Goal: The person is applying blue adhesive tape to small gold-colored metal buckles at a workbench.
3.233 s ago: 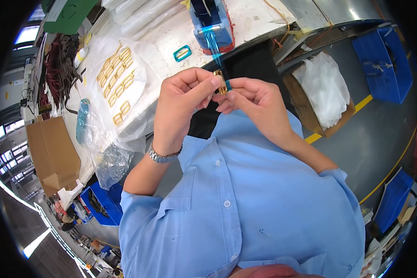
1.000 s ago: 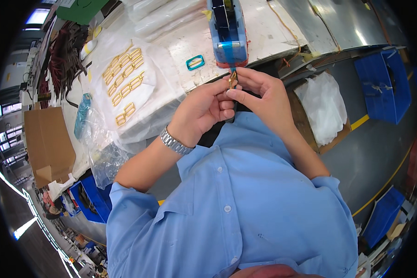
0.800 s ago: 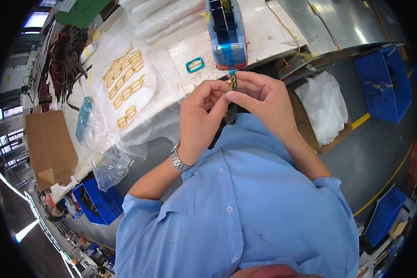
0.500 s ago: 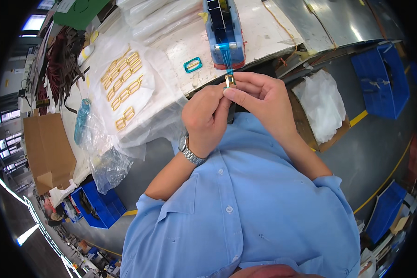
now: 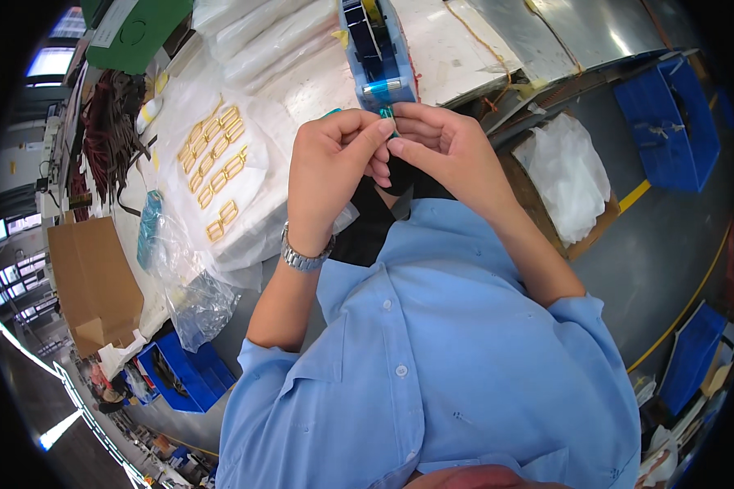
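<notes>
My left hand [image 5: 328, 163] and my right hand [image 5: 455, 151] meet just in front of a blue tape dispenser [image 5: 398, 49]. Both pinch a small metal buckle partly covered in teal tape [image 5: 386, 112]; fingers hide most of it. Behind my left fingers peeks the edge of another teal-wrapped buckle [image 5: 332, 112] lying on the table. Farther left, rows of gold slide buckles [image 5: 217, 143] rest on a white sheet [image 5: 253, 163]. A strip of blue tape shows at the dispenser's front end.
Clear plastic wrap [image 5: 200, 306] hangs over the table's left edge near a cardboard box [image 5: 94, 281]. Dark straps [image 5: 106, 122] hang at the far left. To my right stand a carton with white plastic [image 5: 567, 175] and a blue bin [image 5: 673, 130].
The buckle has turned in my fingers and now shows teal where gold showed. My left hand has risen and shifted left, covering much of the wrapped buckle on the table.
</notes>
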